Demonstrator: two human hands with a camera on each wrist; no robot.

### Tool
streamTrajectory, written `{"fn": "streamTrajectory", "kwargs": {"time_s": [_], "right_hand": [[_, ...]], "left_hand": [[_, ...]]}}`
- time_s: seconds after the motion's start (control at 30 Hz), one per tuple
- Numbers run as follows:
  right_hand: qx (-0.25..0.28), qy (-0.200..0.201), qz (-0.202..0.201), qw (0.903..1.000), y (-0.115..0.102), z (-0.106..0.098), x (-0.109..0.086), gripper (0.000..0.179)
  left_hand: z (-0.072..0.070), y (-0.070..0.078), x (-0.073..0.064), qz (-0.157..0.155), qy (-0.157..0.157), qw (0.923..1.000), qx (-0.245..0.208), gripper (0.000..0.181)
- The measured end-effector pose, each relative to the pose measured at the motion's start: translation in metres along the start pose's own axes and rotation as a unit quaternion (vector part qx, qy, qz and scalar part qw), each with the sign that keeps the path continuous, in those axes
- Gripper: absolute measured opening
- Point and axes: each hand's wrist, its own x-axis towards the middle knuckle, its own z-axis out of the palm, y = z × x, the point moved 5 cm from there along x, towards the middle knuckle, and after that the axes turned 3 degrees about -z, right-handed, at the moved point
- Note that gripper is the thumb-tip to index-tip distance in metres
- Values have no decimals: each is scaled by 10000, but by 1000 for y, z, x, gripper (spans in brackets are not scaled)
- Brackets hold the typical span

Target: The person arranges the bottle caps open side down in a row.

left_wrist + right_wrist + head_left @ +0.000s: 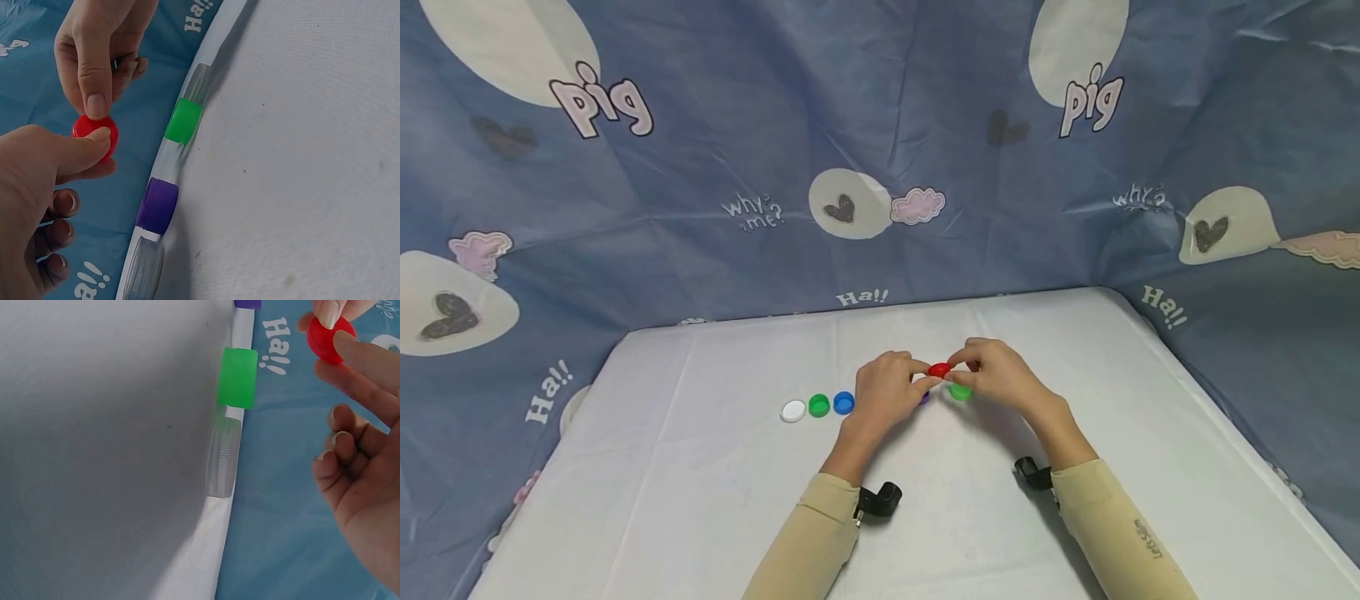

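Observation:
In the head view, a small red bottle cap (939, 370) is held above the white table between both hands. My left hand (886, 390) pinches its left side between thumb and fingertip, and my right hand (995, 372) pinches the right side. Up close in the right wrist view, the cap (322, 342) is round, its face partly covered by the thumbs. Beneath the hands stand a bright green cap (184, 120) and a purple cap (157, 206), the purple one mostly hidden by my left hand in the head view.
Left of my left hand, a white cap (793, 411), a green cap (819, 406) and a blue cap (844, 403) form a row. Clear caps (223, 457) show in the wrist views. Behind the white table (700, 500) hangs a printed blue cloth (700, 167).

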Motion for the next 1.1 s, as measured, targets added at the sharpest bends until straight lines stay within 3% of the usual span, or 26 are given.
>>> {"fn": "streamTrajectory", "kwargs": {"time_s": [0.43,0.7,0.93,1.1], "right_hand": [[127,-21,-24,9999,1,1,0,10],[895,-245,209,9955,8,2,-2,6],[1627,-629,539,9832,10,2,-4,12],[1821,-726,606,9787,11,2,-4,19]], "left_hand": [[3,2,1,176,17,9998,43,24],[1,10,0,585,112,9974,407,26],[-4,14,-1,917,594,9915,712,37],[-9,17,-1,1095,967,9878,545,44]]}}
